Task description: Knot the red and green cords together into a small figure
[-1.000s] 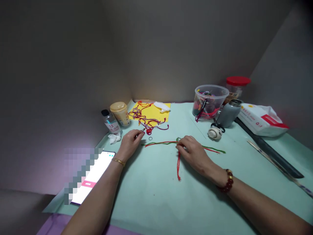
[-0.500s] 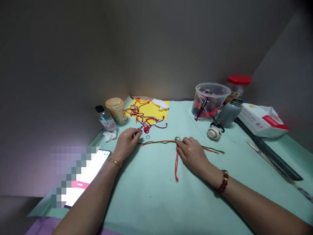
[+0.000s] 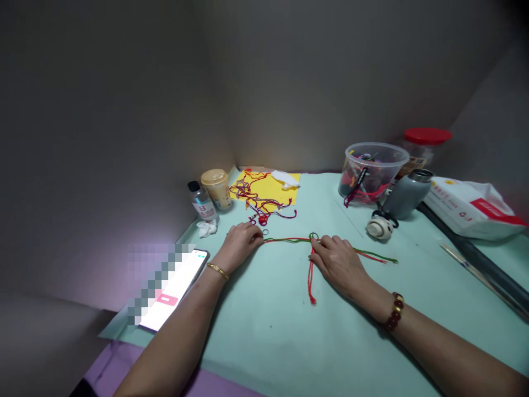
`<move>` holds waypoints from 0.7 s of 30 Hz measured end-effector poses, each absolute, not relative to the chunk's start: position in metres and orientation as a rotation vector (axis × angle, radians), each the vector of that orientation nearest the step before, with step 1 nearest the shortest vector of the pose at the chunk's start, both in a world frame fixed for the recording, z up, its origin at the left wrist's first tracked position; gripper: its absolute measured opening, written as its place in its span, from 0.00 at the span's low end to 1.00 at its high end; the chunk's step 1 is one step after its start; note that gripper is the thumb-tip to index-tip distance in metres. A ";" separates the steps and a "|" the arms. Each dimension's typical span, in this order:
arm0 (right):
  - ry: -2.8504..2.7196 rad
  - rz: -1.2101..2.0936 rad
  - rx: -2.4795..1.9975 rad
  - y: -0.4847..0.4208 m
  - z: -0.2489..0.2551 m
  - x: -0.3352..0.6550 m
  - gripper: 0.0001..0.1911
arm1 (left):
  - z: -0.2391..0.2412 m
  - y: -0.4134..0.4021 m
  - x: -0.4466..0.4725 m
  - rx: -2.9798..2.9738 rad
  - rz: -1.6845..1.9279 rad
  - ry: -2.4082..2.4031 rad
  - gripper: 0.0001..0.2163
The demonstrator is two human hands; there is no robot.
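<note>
Red and green cords (image 3: 287,239) lie across the table in a roughly straight line. At their left ends, my left hand (image 3: 242,245) has its fingertips pinched together on the cords. My right hand (image 3: 339,263) rests over the middle, with thumb and fingers closed on the crossing just below a small loop of green cord (image 3: 313,235). From that crossing, red cord ends (image 3: 311,281) hang toward me. Past my right hand the red and green ends (image 3: 377,256) show again. A small thin ring (image 3: 265,232) lies by my left fingertips. The cords under my right fingers are hidden.
Tangled dark red cords (image 3: 268,209) spread over yellow paper (image 3: 289,196). At left stand a small bottle (image 3: 202,204), a lidded cup (image 3: 219,190) and a lit phone (image 3: 176,292). At right are a clear tub (image 3: 374,171), a grey flask (image 3: 409,196) and a tissue pack (image 3: 471,209).
The view has turned slightly left, shifting everything rightward. My left hand has come down and right onto the cords' left ends. My right hand stays at the crossing.
</note>
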State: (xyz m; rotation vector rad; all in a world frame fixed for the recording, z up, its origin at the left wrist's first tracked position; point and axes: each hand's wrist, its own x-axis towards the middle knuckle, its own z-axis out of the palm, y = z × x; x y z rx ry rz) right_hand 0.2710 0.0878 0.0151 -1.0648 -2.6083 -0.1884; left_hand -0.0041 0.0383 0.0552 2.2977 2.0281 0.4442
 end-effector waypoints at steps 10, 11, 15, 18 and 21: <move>-2.621 -0.181 -1.084 0.088 0.017 0.270 0.15 | 0.047 0.043 -0.011 2.317 0.318 2.064 0.07; -2.625 -0.183 -1.084 0.088 0.017 0.270 0.15 | 0.047 0.043 -0.011 2.305 0.320 2.062 0.07; -2.625 -0.190 -1.069 0.088 0.019 0.269 0.14 | 0.052 0.040 -0.012 2.310 0.321 2.039 0.07; -2.610 -0.184 -1.073 0.088 0.020 0.267 0.14 | 0.060 0.038 -0.006 2.331 0.423 2.001 0.07; -2.602 -0.183 -1.074 0.088 0.021 0.267 0.13 | 0.065 0.045 0.017 2.347 0.612 1.932 0.09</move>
